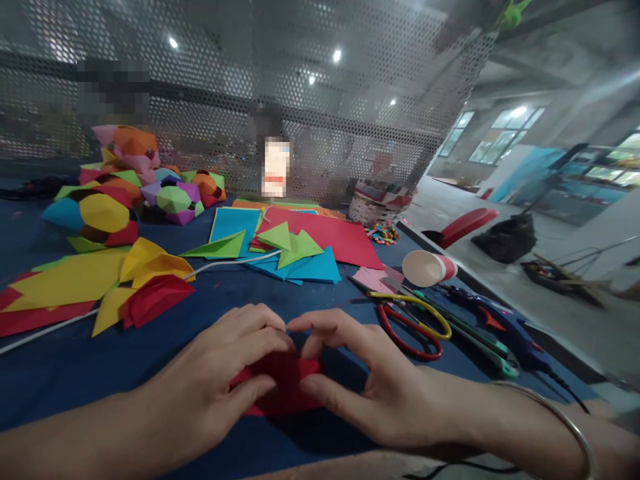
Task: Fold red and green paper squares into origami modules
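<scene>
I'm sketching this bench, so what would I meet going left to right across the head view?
Blue, yellow and red paper ball → left hand → red paper between the hands → right hand → scissors → glue gun.

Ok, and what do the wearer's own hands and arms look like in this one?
The left hand and right hand are both ungloved, and both forearms are bare, with no sleeve in view. A thin, rounded, silver-coloured bangle circles the right forearm.
</scene>
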`<action>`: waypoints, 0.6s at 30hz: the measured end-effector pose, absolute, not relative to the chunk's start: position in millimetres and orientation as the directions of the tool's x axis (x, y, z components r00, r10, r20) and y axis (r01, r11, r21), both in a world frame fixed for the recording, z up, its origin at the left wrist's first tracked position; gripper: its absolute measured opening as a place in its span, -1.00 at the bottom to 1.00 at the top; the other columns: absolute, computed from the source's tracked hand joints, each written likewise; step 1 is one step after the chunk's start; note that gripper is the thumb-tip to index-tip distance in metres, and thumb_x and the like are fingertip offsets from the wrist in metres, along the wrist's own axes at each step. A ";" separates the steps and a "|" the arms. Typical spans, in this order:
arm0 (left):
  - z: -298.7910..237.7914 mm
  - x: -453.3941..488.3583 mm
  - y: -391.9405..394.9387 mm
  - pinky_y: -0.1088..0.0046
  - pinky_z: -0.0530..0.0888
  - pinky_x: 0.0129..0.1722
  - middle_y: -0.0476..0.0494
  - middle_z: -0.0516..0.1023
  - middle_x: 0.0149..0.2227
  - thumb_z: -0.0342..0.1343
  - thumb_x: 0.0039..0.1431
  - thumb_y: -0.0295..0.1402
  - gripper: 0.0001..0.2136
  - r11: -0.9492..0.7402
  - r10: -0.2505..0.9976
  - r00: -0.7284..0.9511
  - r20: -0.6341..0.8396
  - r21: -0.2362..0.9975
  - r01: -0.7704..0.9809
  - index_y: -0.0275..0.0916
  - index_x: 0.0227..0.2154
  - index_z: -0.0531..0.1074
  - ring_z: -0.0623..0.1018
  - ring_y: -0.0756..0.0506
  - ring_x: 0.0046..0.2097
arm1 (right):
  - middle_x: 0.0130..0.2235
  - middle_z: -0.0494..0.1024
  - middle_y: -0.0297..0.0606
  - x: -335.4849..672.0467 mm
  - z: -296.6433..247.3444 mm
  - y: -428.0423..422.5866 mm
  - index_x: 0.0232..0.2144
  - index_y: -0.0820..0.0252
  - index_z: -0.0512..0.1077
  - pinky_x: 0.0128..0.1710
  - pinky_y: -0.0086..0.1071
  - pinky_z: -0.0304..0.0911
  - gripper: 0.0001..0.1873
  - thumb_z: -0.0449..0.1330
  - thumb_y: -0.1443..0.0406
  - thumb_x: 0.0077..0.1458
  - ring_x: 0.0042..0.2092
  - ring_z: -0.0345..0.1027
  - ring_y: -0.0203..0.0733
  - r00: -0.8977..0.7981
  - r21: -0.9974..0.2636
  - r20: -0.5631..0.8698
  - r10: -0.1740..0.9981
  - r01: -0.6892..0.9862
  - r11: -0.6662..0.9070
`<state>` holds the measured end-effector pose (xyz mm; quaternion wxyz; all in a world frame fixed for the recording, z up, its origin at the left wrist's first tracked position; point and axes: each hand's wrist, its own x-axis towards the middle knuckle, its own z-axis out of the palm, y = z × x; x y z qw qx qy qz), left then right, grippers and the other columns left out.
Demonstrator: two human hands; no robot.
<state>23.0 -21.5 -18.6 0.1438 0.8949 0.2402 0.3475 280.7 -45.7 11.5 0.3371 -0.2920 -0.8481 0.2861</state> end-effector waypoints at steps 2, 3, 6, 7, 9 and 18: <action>-19.1 21.7 -22.5 0.50 0.51 0.07 -0.01 0.57 0.05 -0.03 0.41 -0.61 -0.65 -0.858 0.509 0.643 0.572 0.396 0.327 -0.05 0.04 0.46 0.59 -0.02 0.04 | -0.06 0.70 -0.23 280.4 9.2 -47.0 0.24 0.19 0.40 -0.01 -0.37 0.49 -0.57 0.30 0.41 0.38 -0.09 0.63 -0.27 -0.607 -0.617 0.456 0.651 0.311 0.722; -18.5 21.4 -23.2 0.49 0.51 0.09 -0.03 0.57 0.07 -0.02 0.43 -0.61 -0.66 -0.867 0.495 0.649 0.578 0.375 0.328 -0.05 0.06 0.45 0.58 -0.03 0.06 | -0.05 0.70 -0.22 280.3 7.6 -47.2 0.24 0.17 0.40 0.00 -0.36 0.50 -0.59 0.29 0.41 0.39 -0.10 0.63 -0.26 -0.603 -0.594 0.481 0.636 0.310 0.742; -14.7 22.0 -26.1 0.50 0.51 0.02 -0.03 0.61 -0.01 0.01 0.42 -0.60 -0.72 -0.891 0.453 0.657 0.603 0.321 0.320 -0.10 0.02 0.43 0.60 -0.03 0.01 | -0.06 0.71 -0.23 281.2 2.7 -46.1 0.24 0.15 0.38 -0.03 -0.37 0.49 -0.60 0.27 0.42 0.42 -0.14 0.63 -0.27 -0.584 -0.532 0.554 0.594 0.300 0.792; -13.6 22.3 -27.2 0.53 0.52 -0.06 0.00 0.63 -0.09 -0.01 0.41 -0.62 -0.73 -0.896 0.443 0.661 0.606 0.315 0.312 -0.11 -0.06 0.43 0.61 -0.01 -0.07 | -0.08 0.71 -0.24 282.0 1.6 -44.9 0.24 0.15 0.36 -0.05 -0.39 0.48 -0.59 0.28 0.39 0.43 -0.14 0.63 -0.28 -0.593 -0.508 0.576 0.562 0.279 0.815; -13.4 21.5 -28.9 0.55 0.50 -0.24 0.06 0.61 -0.26 -0.06 0.38 -0.66 -0.73 -0.907 0.421 0.656 0.627 0.296 0.300 -0.11 -0.20 0.39 0.59 0.01 -0.26 | -0.08 0.70 -0.24 284.3 0.2 -40.1 0.31 0.17 0.30 0.00 -0.38 0.46 -0.49 0.34 0.28 0.43 -0.10 0.63 -0.26 -0.655 -0.463 0.586 0.477 0.212 0.860; -28.9 -4.7 -26.2 0.54 0.62 0.14 0.03 0.79 -0.02 -0.02 0.27 -0.64 -0.65 -0.940 0.276 0.723 0.633 0.022 0.339 -0.08 -0.07 0.49 0.78 -0.03 -0.05 | -0.08 0.75 -0.19 291.8 -3.5 -13.9 -0.15 0.20 0.49 0.26 -0.28 0.30 -0.85 0.15 0.36 0.55 0.11 0.62 -0.20 -0.754 -0.107 0.609 0.245 0.227 0.968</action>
